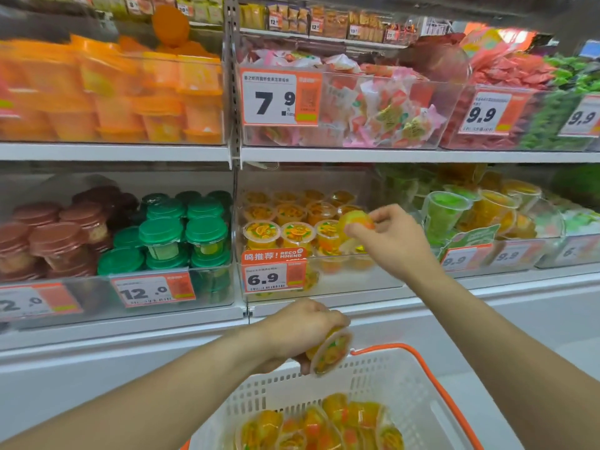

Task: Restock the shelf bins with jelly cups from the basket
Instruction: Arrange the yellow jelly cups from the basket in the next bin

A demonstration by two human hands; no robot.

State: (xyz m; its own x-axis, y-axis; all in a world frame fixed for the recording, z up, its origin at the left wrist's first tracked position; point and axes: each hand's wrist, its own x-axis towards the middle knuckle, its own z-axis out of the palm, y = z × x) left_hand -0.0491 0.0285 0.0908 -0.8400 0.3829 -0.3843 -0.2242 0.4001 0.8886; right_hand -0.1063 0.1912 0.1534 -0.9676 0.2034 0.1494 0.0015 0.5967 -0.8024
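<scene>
My right hand [394, 240] pinches an orange jelly cup [354, 222] over the clear shelf bin [341, 287] marked 6.9, where several orange jelly cups [279, 233] stand in rows. My left hand [300, 332] grips a second jelly cup [331, 354], tilted on its side, just above the far rim of the white basket [373, 381]. Several more orange jelly cups [318, 423] lie in the basket's bottom.
Green-lidded cups [185, 232] and brown-lidded cups [55, 235] fill the bins to the left. A bin of mixed yellow and green cups [480, 212] sits to the right. The shelf above holds orange tubs [123, 95] and wrapped sweets [383, 108]. The basket has an orange handle [431, 375].
</scene>
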